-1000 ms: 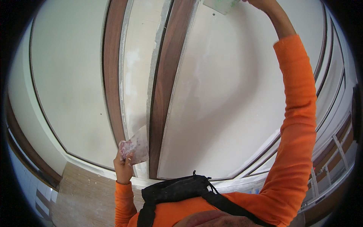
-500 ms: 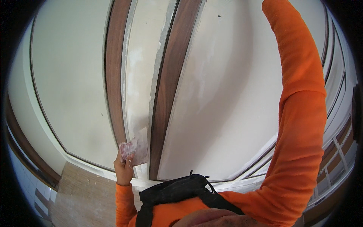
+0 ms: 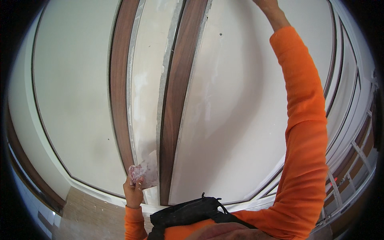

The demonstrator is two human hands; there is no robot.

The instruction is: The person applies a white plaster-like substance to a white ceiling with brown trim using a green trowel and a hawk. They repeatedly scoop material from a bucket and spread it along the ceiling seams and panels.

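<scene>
Where left fingers grip, smeared sheet, jutting rightward

There is no text, label, brand, number or sign that can be read here.
</scene>
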